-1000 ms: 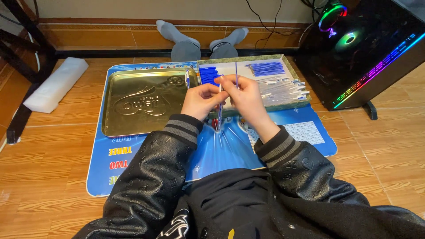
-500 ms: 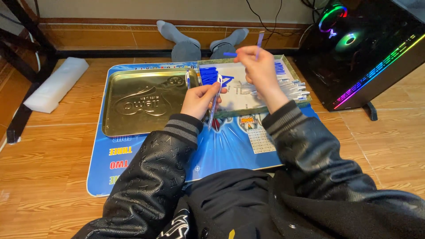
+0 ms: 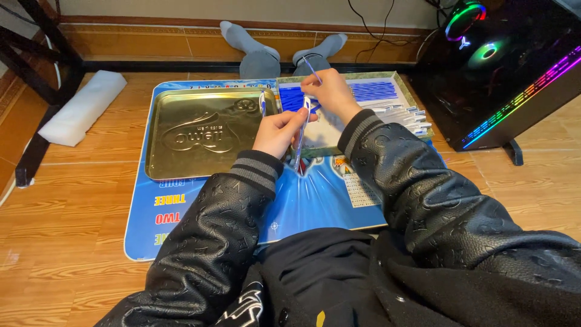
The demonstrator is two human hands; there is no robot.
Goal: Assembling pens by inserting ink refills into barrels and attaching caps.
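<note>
Head view shows pen assembly mid-step: left hand (image 3: 279, 131) fingers clamped on a clear pen barrel (image 3: 299, 136), right hand (image 3: 330, 92) pinching a blue refill (image 3: 311, 68) above the tray (image 3: 387, 77), likely needing alignment next.

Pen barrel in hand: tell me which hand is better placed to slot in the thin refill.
Right. The right hand already pinches the thin refill above the tray; the left hand grips the pen barrel.
</note>
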